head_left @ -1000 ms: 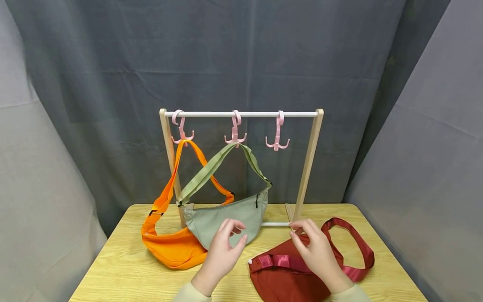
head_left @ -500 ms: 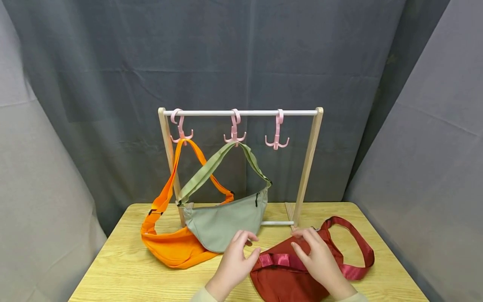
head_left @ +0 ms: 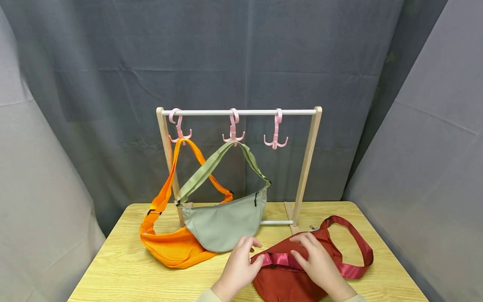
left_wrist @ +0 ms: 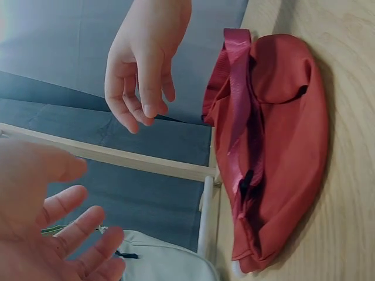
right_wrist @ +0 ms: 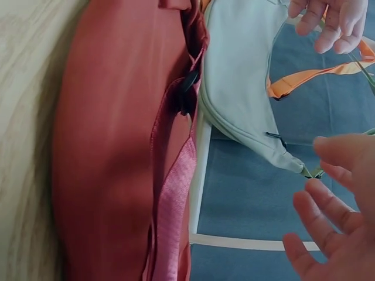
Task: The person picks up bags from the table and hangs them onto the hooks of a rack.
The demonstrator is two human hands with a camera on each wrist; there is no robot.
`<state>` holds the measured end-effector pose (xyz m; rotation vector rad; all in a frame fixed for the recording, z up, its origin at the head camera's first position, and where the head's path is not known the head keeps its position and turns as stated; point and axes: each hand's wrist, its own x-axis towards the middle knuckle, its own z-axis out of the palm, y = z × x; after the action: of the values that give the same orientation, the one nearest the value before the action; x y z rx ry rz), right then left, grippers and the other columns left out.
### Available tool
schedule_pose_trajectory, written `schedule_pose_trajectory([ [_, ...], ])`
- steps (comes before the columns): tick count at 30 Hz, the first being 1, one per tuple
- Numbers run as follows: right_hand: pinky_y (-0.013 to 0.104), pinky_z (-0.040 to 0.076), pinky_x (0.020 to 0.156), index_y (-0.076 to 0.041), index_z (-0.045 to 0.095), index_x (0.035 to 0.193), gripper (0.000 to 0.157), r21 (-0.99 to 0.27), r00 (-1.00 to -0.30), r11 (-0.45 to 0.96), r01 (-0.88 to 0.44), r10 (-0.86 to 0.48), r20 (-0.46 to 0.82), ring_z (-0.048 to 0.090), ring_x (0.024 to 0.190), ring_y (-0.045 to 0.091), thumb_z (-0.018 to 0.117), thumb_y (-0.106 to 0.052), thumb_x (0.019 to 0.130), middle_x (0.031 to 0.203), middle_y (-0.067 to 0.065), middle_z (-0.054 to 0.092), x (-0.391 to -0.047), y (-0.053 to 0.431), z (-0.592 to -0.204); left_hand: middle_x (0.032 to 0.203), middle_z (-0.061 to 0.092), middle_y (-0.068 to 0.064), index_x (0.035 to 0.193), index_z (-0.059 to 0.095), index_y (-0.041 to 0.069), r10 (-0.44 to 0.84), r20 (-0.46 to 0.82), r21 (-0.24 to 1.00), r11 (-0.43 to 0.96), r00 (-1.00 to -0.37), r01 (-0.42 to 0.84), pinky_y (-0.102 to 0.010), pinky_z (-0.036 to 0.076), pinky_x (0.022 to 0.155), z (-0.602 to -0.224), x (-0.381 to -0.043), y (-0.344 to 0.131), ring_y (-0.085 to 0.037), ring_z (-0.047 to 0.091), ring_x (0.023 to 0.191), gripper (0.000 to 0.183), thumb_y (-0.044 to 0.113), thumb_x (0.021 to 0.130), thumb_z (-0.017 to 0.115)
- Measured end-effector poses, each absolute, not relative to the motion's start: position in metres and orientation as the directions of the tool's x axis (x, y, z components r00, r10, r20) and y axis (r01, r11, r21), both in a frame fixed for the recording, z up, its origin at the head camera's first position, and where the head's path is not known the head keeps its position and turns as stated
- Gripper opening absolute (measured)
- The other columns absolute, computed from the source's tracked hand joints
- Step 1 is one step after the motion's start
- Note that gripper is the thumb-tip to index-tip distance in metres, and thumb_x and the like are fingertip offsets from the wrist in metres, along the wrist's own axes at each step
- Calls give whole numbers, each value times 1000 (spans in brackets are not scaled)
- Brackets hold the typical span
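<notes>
A dark red shoulder bag lies on the table, its wide shiny strap looped out to the right. My right hand hovers above this bag with loosely bent fingers and nothing in them. Over the bag's left end is my left hand, also holding nothing; the left wrist view shows its fingers spread apart. In both wrist views the hands are raised off the red bag. Behind them, a sage green bag hangs by its strap from the middle pink hook. An orange bag hangs from the left hook.
A wooden rack with a white top bar stands at the back of the table. The right pink hook carries no bag. Grey curtains enclose the back and sides.
My left hand has moved right and slightly down, from in front of the green bag to the red bag's left end. The right hand has shifted slightly downward. The bags stay put.
</notes>
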<state>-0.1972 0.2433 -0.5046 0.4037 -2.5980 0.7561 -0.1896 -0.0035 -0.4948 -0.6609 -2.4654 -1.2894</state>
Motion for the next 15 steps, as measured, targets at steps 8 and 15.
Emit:
schedule_pose_trajectory([
  [8, 41, 58, 86, -21, 70, 113, 38, -404, -902, 842, -358, -200, 382, 68, 101, 17, 87, -11, 81, 107, -3, 64, -199, 248, -511, 103, 59, 1, 108, 64, 13, 282, 421, 659, 557, -862, 505, -29, 51, 83, -503, -190, 1, -11, 56, 91, 22, 13, 89, 76],
  [15, 50, 55, 88, -20, 70, 114, 42, -363, -904, 857, -365, -235, 356, 66, 105, 19, 90, -13, 78, 107, -6, 64, -197, 251, -515, 107, 62, 1, 108, 66, 14, 282, 424, 619, 604, -861, 503, -35, 53, 91, -508, -189, 7, -20, 63, 102, 23, 14, 88, 77],
])
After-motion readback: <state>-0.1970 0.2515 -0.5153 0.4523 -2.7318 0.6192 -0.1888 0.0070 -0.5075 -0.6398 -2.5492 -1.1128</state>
